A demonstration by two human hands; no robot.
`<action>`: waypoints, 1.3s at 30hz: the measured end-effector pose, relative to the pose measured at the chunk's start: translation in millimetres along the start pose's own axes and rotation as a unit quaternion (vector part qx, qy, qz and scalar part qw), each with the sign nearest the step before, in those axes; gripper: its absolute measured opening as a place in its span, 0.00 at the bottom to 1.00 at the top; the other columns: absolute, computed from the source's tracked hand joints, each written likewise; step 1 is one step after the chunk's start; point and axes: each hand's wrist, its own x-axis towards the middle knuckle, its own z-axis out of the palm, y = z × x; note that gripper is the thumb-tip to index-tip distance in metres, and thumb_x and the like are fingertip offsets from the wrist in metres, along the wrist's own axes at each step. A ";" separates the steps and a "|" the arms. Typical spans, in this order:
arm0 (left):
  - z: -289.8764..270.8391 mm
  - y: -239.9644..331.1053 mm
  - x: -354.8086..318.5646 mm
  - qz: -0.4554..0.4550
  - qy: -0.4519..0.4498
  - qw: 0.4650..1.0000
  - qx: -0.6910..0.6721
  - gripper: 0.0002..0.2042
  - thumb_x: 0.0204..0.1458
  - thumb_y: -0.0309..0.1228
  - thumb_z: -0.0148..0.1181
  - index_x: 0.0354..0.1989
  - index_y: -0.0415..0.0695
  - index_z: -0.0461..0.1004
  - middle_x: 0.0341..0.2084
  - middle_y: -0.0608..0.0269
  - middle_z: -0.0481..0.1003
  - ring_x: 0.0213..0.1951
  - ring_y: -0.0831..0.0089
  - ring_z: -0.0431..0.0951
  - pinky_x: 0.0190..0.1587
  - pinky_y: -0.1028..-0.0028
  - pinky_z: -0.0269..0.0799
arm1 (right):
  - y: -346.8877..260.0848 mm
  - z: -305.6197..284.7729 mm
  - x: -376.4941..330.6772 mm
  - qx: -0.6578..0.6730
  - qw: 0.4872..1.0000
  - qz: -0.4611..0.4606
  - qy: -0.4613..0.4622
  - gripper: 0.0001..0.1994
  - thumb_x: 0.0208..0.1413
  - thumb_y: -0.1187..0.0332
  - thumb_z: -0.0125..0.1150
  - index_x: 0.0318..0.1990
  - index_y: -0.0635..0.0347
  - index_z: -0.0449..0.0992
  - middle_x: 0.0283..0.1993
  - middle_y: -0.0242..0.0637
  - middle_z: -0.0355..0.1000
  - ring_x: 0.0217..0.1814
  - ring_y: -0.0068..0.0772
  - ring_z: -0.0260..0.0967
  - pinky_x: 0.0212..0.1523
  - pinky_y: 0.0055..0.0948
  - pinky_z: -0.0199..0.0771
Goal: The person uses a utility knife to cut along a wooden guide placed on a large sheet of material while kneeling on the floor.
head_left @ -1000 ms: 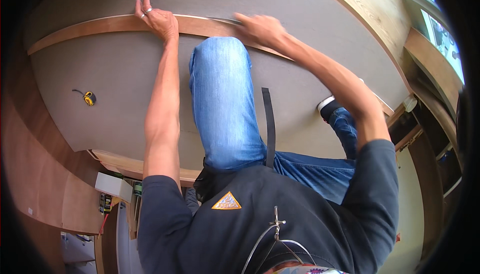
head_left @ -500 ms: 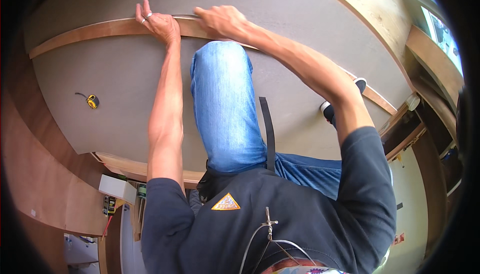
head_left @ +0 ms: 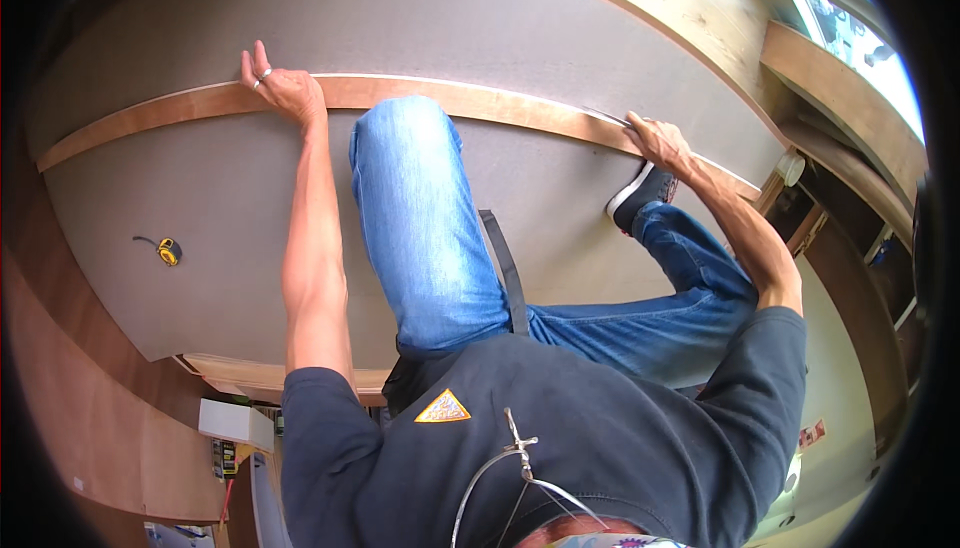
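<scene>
A long reddish-brown wooden strip point(head_left: 455, 98) lies across a grey panel point(head_left: 400, 8), curved by the lens. Toward its left part, my left hand point(head_left: 288, 91) presses down on the strip. Rings show on that hand, and at least two of its fingers stretch out apart over the panel. Near the strip's right end is my right hand point(head_left: 660, 144), closed around a thin, dark, pointed tool point(head_left: 610, 118). The tool's tip points left along the strip's far edge; whether it is a pencil or a blade I cannot tell.
My jeans-clad knee point(head_left: 405, 148) rests against the strip's near side, and my shoe point(head_left: 640, 193) is close to its right end. A yellow and black tape measure point(head_left: 169, 251) lies on the panel at left. Wooden shelving point(head_left: 850, 98) borders the right; a white box point(head_left: 236, 424) stands lower left.
My right hand has moved far to the right along the strip, away from my left hand. The left hand stays on the strip. The whole view has shifted slightly.
</scene>
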 end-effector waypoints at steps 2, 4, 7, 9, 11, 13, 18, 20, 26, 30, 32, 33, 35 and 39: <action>-1.7 -2.6 -1.7 -0.007 -0.007 1.000 0.010 0.28 0.48 0.11 0.41 0.59 0.39 0.71 0.61 0.46 0.62 0.62 0.50 0.65 0.65 0.57 0.65 | -39.4 -7.1 30.1 0.031 0.996 -0.074 0.048 0.15 0.68 0.56 0.47 0.52 0.54 0.67 0.38 0.55 0.77 0.40 0.61 0.75 0.38 0.54 0.74; -0.8 -6.6 -1.5 0.014 0.009 1.000 0.013 0.28 0.47 0.10 0.41 0.59 0.40 0.71 0.61 0.46 0.62 0.63 0.50 0.64 0.65 0.57 0.64 | -119.3 -22.5 88.0 0.076 0.980 -0.159 0.094 0.15 0.68 0.56 0.48 0.53 0.55 0.67 0.36 0.54 0.77 0.39 0.60 0.76 0.37 0.53 0.75; 4.6 -10.5 -3.8 -0.012 0.012 1.000 0.004 0.28 0.48 0.10 0.40 0.58 0.38 0.70 0.61 0.47 0.63 0.62 0.51 0.65 0.63 0.57 0.64 | -243.1 -50.5 169.3 0.057 0.982 -0.162 0.081 0.17 0.70 0.53 0.45 0.55 0.54 0.66 0.32 0.48 0.79 0.33 0.52 0.79 0.32 0.48 0.80; 7.1 -11.5 -5.6 -0.016 0.027 0.999 -0.003 0.26 0.49 0.11 0.39 0.58 0.36 0.70 0.60 0.46 0.63 0.62 0.51 0.65 0.63 0.57 0.64 | -296.6 -59.9 199.2 0.076 0.967 -0.213 0.120 0.17 0.70 0.54 0.45 0.54 0.55 0.67 0.29 0.48 0.78 0.31 0.50 0.79 0.28 0.45 0.79; 7.8 -12.0 -5.4 -0.011 0.033 0.999 0.018 0.25 0.54 0.12 0.37 0.60 0.38 0.68 0.63 0.45 0.60 0.64 0.49 0.64 0.64 0.55 0.66 | -328.3 -64.4 214.1 0.078 0.955 -0.246 0.147 0.15 0.69 0.55 0.46 0.53 0.55 0.68 0.29 0.48 0.78 0.30 0.48 0.80 0.28 0.44 0.79; 8.0 -12.1 -4.8 -0.009 0.035 0.999 0.040 0.24 0.55 0.13 0.37 0.60 0.36 0.67 0.63 0.43 0.60 0.63 0.48 0.64 0.64 0.55 0.66 | -344.4 -64.7 219.1 0.068 0.953 -0.250 0.156 0.13 0.68 0.59 0.47 0.51 0.56 0.70 0.29 0.47 0.79 0.34 0.50 0.81 0.33 0.44 0.81; 7.1 -12.3 -2.3 0.005 0.031 0.998 0.046 0.22 0.56 0.14 0.36 0.59 0.33 0.67 0.62 0.40 0.60 0.63 0.46 0.64 0.65 0.54 0.65 | -316.4 -50.8 203.5 0.051 0.968 -0.220 0.106 0.11 0.67 0.62 0.48 0.51 0.55 0.67 0.30 0.47 0.79 0.33 0.48 0.81 0.32 0.44 0.81; 6.6 -11.5 -3.1 -0.010 0.024 0.999 0.039 0.23 0.55 0.14 0.37 0.59 0.34 0.67 0.61 0.40 0.60 0.63 0.46 0.64 0.65 0.54 0.65 | -259.7 -40.5 180.5 0.030 0.978 -0.193 0.074 0.12 0.67 0.61 0.48 0.53 0.54 0.66 0.32 0.46 0.79 0.34 0.49 0.80 0.33 0.45 0.81; 3.4 -0.8 -3.0 0.010 0.040 0.998 0.037 0.23 0.52 0.13 0.38 0.57 0.34 0.69 0.58 0.42 0.64 0.60 0.48 0.67 0.63 0.54 0.66 | -21.4 9.7 24.6 -0.008 0.999 -0.031 0.023 0.17 0.66 0.56 0.50 0.57 0.52 0.67 0.37 0.50 0.78 0.39 0.56 0.77 0.38 0.51 0.77; 1.4 2.5 -2.8 -0.030 0.022 0.999 0.003 0.24 0.51 0.13 0.37 0.57 0.35 0.69 0.58 0.42 0.64 0.61 0.49 0.66 0.63 0.53 0.65 | -29.4 -1.8 29.6 0.010 0.997 -0.060 0.040 0.15 0.67 0.58 0.49 0.55 0.53 0.67 0.35 0.51 0.78 0.37 0.57 0.77 0.37 0.53 0.76; 0.4 -1.7 -2.6 0.004 0.017 0.999 0.043 0.25 0.51 0.12 0.38 0.58 0.37 0.69 0.60 0.45 0.62 0.61 0.50 0.66 0.63 0.56 0.67 | -91.9 -11.7 74.4 0.040 0.985 -0.145 0.080 0.14 0.68 0.58 0.48 0.54 0.54 0.67 0.33 0.50 0.78 0.34 0.56 0.77 0.33 0.51 0.77; 0.0 -4.8 -2.0 0.021 0.012 0.998 0.063 0.26 0.51 0.11 0.39 0.59 0.38 0.68 0.62 0.46 0.61 0.61 0.50 0.66 0.63 0.57 0.68 | -128.1 -15.5 101.4 0.030 0.989 -0.134 0.063 0.14 0.68 0.58 0.48 0.53 0.54 0.67 0.32 0.49 0.77 0.33 0.55 0.77 0.31 0.50 0.77; 0.8 -10.6 -2.5 0.010 0.008 0.999 0.053 0.26 0.51 0.11 0.39 0.59 0.38 0.68 0.62 0.46 0.60 0.61 0.50 0.66 0.63 0.56 0.67 | -173.6 -20.0 135.6 0.021 0.987 -0.148 0.066 0.14 0.68 0.57 0.48 0.53 0.54 0.67 0.30 0.48 0.77 0.31 0.54 0.77 0.28 0.48 0.77; 1.5 -14.7 -5.4 0.002 -0.006 0.999 0.052 0.26 0.50 0.11 0.40 0.60 0.38 0.68 0.63 0.45 0.60 0.61 0.49 0.66 0.62 0.55 0.67 | -152.2 -6.9 120.3 0.026 0.988 -0.139 0.067 0.14 0.67 0.58 0.49 0.54 0.51 0.67 0.30 0.48 0.77 0.32 0.53 0.77 0.29 0.49 0.77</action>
